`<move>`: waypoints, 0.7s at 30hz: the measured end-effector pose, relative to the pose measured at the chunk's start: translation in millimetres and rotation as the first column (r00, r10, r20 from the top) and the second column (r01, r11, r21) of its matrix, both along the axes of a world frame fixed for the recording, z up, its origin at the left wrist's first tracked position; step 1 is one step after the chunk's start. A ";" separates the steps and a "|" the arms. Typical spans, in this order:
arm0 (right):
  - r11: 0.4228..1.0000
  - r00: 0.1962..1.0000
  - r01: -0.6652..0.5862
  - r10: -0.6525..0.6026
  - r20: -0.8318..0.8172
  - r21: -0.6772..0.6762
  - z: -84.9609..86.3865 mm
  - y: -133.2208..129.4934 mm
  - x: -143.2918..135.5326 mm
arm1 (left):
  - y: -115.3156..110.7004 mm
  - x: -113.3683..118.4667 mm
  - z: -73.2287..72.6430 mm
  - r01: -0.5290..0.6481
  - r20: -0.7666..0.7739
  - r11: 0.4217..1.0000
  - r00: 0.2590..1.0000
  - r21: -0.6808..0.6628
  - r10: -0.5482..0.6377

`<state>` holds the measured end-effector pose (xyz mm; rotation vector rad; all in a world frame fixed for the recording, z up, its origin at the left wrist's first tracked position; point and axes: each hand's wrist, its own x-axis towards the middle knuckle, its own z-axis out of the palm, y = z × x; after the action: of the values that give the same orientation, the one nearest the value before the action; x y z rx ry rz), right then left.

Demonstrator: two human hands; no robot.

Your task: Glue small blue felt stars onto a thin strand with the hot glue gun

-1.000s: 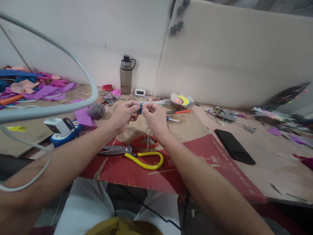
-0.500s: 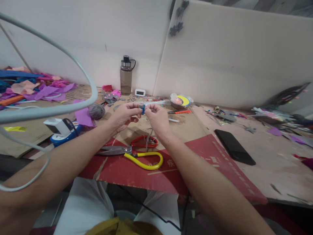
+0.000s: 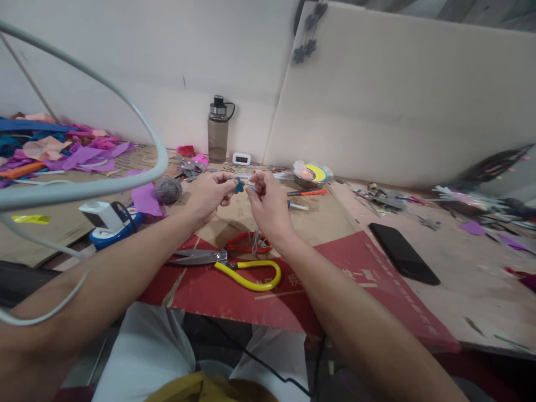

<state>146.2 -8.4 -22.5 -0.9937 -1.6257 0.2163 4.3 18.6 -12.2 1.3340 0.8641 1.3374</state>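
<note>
Above the middle of the table my left hand (image 3: 213,192) pinches a small blue star-shaped piece (image 3: 239,186) between thumb and fingertips. Just to its right, my right hand (image 3: 268,201) has its thumb and fingers drawn together; a thin pale line runs from the star toward them, too fine to identify. Below both hands lie scissors (image 3: 251,287), their blades pointing left, with one yellow and one red handle. A tangle of grey yarn (image 3: 258,241) hangs or lies across the red handle.
A ball of grey yarn (image 3: 168,190) and a white plug adapter (image 3: 101,215) are on the left, behind a pale curved tube (image 3: 157,134). Farther back stand a water bottle (image 3: 218,134) and a metal bowl (image 3: 307,181). A black phone (image 3: 402,254) lies right.
My right hand has drawn slightly away from the blue piece, which now shows its star shape in my left fingers. A white pen beyond my right hand shows more. The view has shifted slightly.
</note>
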 end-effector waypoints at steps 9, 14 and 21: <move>0.995 0.992 0.060 -0.068 0.107 0.083 0.7 1.9 5.5 | -0.8 0.9 -0.4 -0.003 -0.017 1.000 1.000 0.025 0.003; 0.997 0.989 0.059 -0.064 0.130 0.042 1.0 2.7 6.4 | -0.6 0.7 -0.4 0.004 -0.023 0.999 1.000 0.034 -0.003; 0.998 0.999 0.032 -0.031 0.027 -0.046 1.6 3.0 6.5 | -3.4 1.4 2.0 0.019 -0.030 1.000 0.999 -0.008 -0.019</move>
<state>152.8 -5.4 -20.9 -1.0609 -1.6346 0.2216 5.7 15.2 -10.2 1.3559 0.8742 1.3007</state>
